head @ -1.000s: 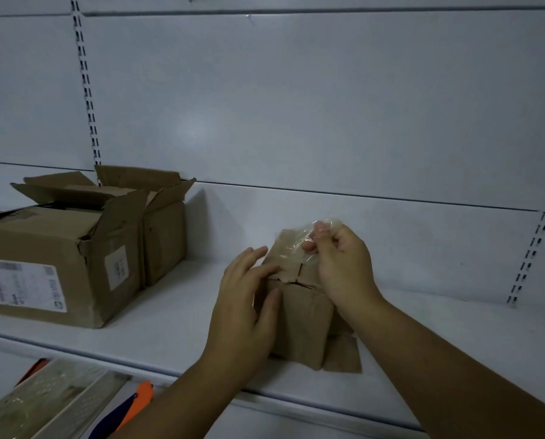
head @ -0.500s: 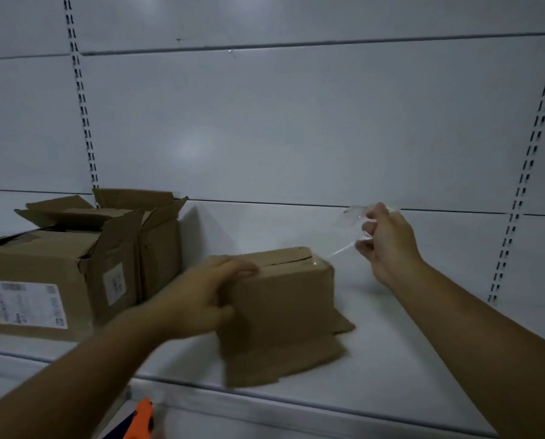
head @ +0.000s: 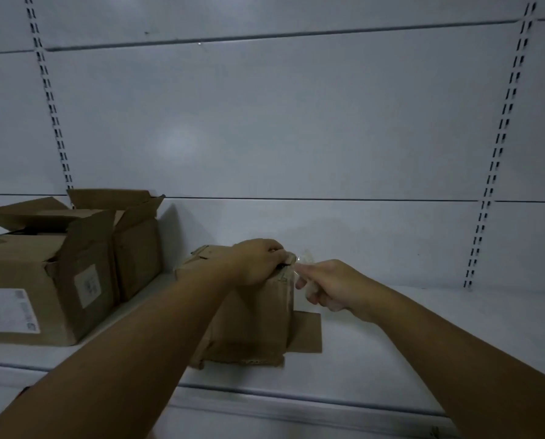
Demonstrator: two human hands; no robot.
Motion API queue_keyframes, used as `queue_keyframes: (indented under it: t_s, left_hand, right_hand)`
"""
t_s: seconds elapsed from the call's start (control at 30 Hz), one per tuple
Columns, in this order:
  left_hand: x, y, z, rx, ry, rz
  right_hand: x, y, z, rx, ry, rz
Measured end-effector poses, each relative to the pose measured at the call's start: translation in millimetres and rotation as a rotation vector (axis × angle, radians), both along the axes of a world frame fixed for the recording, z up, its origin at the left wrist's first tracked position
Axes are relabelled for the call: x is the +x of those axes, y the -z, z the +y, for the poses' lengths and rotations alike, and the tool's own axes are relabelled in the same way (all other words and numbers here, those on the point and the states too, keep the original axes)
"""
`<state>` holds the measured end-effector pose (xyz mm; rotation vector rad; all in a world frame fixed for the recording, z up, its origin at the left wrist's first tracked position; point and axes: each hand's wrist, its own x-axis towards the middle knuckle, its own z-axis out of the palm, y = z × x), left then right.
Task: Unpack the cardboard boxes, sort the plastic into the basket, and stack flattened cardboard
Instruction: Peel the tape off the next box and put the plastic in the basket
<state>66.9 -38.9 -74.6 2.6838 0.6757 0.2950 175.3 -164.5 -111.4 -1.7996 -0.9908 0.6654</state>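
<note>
A small brown cardboard box (head: pixel 252 324) stands on the white shelf (head: pixel 391 353), with a loose flap lying flat at its right. My left hand (head: pixel 261 261) grips the box's top right edge, holding it down. My right hand (head: pixel 331 288) is just right of the box, fingers pinched on a strip of clear plastic tape (head: pixel 306 264) that still joins the box's top corner. The basket is out of sight.
Two larger opened cardboard boxes (head: pixel 43 270) sit at the left end of the shelf, one behind the other. The white back panel has slotted uprights (head: pixel 499 144) at left and right. The shelf's front edge runs along the bottom.
My right hand, which had pulled the tape out to the right, has come back close to the box's corner. My left hand moved from the box's left side to its top right edge.
</note>
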Motion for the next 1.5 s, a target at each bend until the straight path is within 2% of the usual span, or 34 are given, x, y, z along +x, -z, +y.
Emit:
queue_keyframes:
  t_s: [0.1, 0.2, 0.27, 0.33, 0.43, 0.5, 0.6, 0.7, 0.77, 0.9, 0.97, 1.03, 1.17, 1.27, 1.37, 1.5]
  left_hand:
    - [1.0, 0.6, 4.3, 0.018, 0.021, 0.105]
    - [2.5, 3.0, 7.6, 0.048, 0.016, 0.109]
    - [4.6, 4.1, 7.3, 0.069, 0.006, 0.107]
    - [6.5, 5.3, 7.3, 0.084, -0.007, 0.104]
    - [5.9, 8.7, 6.0, 0.106, -0.019, 0.060]
    - [4.8, 11.0, 4.6, 0.110, -0.045, -0.026]
    - [1.0, 12.2, -2.0, 0.205, -0.095, -0.250]
    - [-5.6, 12.8, -19.0, 0.352, 0.097, -0.519]
    - [-8.0, 7.5, -42.6, 0.300, 0.308, -0.600]
    - [11.2, 2.0, -90.2, 0.191, 0.569, -0.401]
    - [31.4, 7.2, -107.8, 0.119, 0.613, -0.331]
    - [49.9, 13.5, -123.1, 0.011, 0.630, -0.358]
    - [89.8, 19.8, -173.4, -0.197, 0.686, -0.503]
    - [117.0, 24.6, -214.3, -0.211, 0.729, -0.549]
    - [149.9, 23.5, -245.4, -0.267, 0.757, -0.561]
    - [198.5, 15.4, -298.0, -0.298, 0.897, -0.473]
  right_hand:
    - [16.6, 8.9, -15.1, -0.102, -0.033, -0.089]
    - [32.2, 33.5, -34.2, -0.232, -0.104, -0.254]
    - [41.4, 49.3, -45.2, -0.201, -0.113, -0.331]
    - [49.2, 58.9, -52.4, -0.075, -0.010, -0.345]
    - [54.8, 66.7, -60.3, 0.148, 0.198, -0.201]
    - [55.1, 69.3, -65.0, 0.283, 0.226, -0.049]
    - [55.3, 68.9, -67.7, 0.451, 0.233, 0.130]
    - [57.4, 65.6, -69.8, 0.506, 0.256, 0.160]
    - [54.9, 62.2, -75.8, 0.491, 0.254, 0.155]
    - [39.6, 45.3, -104.6, 0.486, 0.251, 0.210]
    - [35.7, 33.4, -127.7, 0.490, 0.264, 0.203]
    - [32.4, 21.5, -149.9, 0.470, 0.312, 0.173]
    - [35.6, 5.0, -211.1, 0.366, 0.538, -0.056]
    - [45.9, -3.9, -259.3, 0.287, 0.669, -0.214]
    - [65.3, -12.5, -307.7, 0.346, 0.740, -0.281]
    - [99.6, -15.2, -378.1, 0.453, 0.871, -0.308]
